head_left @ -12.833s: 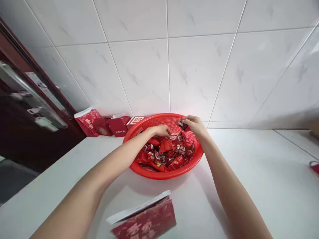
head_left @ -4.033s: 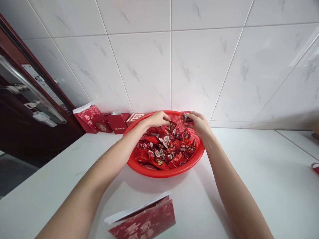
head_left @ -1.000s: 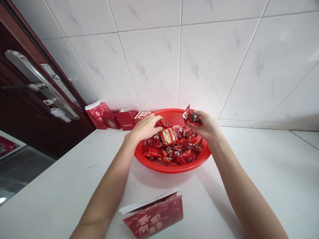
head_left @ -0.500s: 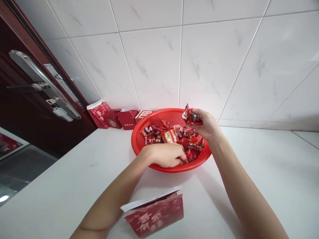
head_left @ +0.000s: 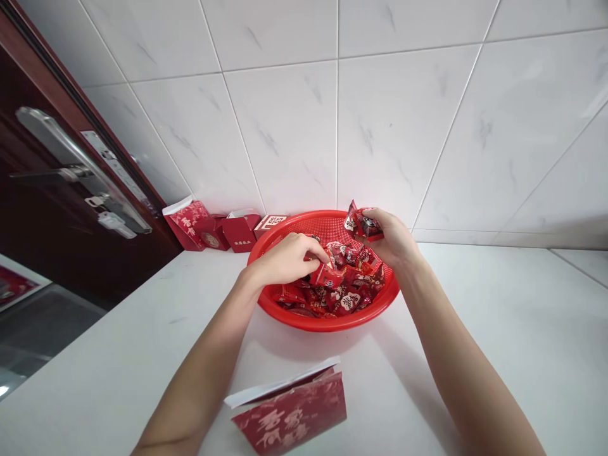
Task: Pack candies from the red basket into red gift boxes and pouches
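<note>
Left hand (head_left: 289, 258): Reached over the basket's left rim, its grip pinched closed on a red packet (head_left: 327, 277) just above the heap (head_left: 350, 301).
Right hand (head_left: 392, 235): Hovered at the basket's upper right edge, its grip partly curled around dark red packets (head_left: 365, 227); their exact number could not be told.
Between the hands: A gap lay over the back of the basket, where the perforated wall showed.
Red basket (head_left: 327, 324): Sat at center frame and held the heap, mostly low and toward the front, its back rim near the tiled wall (head_left: 285, 133).
Gift carton (head_left: 294, 411): Stood at lower center with its white-edged top parted, well apart from the hands; a strip of counter (head_left: 532, 316) separated it from the basket's front rim.
Red boxes (head_left: 239, 233): Lined the wall at left, the rightmost partly behind the basket's rim.
Counter: Ran broad and white to the right; its left edge slanted toward the dark door (head_left: 57, 253).
</note>
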A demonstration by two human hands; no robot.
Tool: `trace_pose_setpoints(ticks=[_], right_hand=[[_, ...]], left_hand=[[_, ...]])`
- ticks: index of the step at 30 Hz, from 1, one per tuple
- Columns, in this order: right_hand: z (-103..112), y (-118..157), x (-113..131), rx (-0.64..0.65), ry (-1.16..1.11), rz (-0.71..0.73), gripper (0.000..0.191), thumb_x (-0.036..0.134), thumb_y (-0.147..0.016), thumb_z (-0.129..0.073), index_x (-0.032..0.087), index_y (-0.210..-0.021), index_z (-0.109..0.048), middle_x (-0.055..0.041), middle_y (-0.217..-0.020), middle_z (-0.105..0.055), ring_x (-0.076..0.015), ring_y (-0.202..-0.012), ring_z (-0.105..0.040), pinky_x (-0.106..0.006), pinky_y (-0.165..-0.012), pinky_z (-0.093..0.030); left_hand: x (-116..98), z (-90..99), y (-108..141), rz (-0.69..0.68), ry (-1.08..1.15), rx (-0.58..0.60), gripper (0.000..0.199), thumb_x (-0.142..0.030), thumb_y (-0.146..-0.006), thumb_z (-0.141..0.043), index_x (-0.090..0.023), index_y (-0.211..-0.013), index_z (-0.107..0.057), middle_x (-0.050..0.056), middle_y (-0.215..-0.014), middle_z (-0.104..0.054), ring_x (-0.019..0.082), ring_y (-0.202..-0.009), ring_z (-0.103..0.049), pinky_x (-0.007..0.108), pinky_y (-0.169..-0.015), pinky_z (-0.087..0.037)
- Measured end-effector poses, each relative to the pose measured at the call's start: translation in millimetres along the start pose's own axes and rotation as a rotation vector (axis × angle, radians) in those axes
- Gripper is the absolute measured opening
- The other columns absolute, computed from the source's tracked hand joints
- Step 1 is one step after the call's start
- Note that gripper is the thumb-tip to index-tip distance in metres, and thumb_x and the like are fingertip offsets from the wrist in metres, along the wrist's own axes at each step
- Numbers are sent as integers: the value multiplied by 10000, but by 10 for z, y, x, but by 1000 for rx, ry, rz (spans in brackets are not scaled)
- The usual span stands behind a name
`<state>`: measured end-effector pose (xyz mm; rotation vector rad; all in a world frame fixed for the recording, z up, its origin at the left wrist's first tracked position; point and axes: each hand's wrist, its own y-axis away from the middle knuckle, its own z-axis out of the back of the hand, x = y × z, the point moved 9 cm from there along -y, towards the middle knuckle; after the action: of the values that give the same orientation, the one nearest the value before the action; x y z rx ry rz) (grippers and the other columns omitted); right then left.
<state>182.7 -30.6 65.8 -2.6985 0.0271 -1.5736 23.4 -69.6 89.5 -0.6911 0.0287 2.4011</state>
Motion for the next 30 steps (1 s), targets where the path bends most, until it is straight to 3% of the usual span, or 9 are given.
trace_pose_setpoints(ticks=[8,13,17,23,27,30], right_hand=[[-137,87,-51,128,116,-90,141,243,-618,-784,182,-642,-659,23,-666,-606,-124,-651,-519,-258,-584,-468],[-160,93,-88,190,143,-114,162,260,-647,-823,194,-687,-680,0,-704,-626,-162,-727,-583,-291,-655,-526],[-170,99,-113,212,135,-137,190,274,-665,-840,202,-695,-666,2,-676,-600,-187,-749,-606,-362,-734,-588],[-208,120,-158,240,151,-156,238,309,-641,-868,203,-700,-664,-4,-717,-626,-187,-742,-610,-366,-699,-607],[-184,105,-166,227,177,-134,257,328,-638,-870,213,-724,-657,3,-714,-642,-187,-723,-630,-353,-700,-592],[-168,92,-170,216,186,-125,275,338,-620,-878,220,-740,-661,10,-708,-644,-181,-714,-620,-341,-696,-587]], left_hand=[[73,292,32,-42,92,-355,239,-224,-870,-549,-221,-929,-781,30,-1010,-791,222,-970,-725,333,-884,-577],[104,460,90,-59,192,-549,210,-254,-884,-586,-191,-948,-776,58,-1018,-788,222,-967,-721,348,-912,-566],[118,564,137,-93,240,-640,175,-254,-864,-628,-189,-890,-788,63,-972,-790,225,-957,-714,362,-936,-543],[194,647,163,-32,251,-627,199,-295,-852,-630,-176,-857,-790,69,-926,-778,207,-825,-696,329,-781,-550],[200,682,176,-18,224,-568,225,-311,-874,-604,-172,-854,-780,78,-966,-763,217,-903,-696,343,-860,-553],[159,628,149,-76,245,-461,248,-323,-902,-583,-174,-869,-779,89,-1005,-754,228,-975,-694,367,-930,-545]])
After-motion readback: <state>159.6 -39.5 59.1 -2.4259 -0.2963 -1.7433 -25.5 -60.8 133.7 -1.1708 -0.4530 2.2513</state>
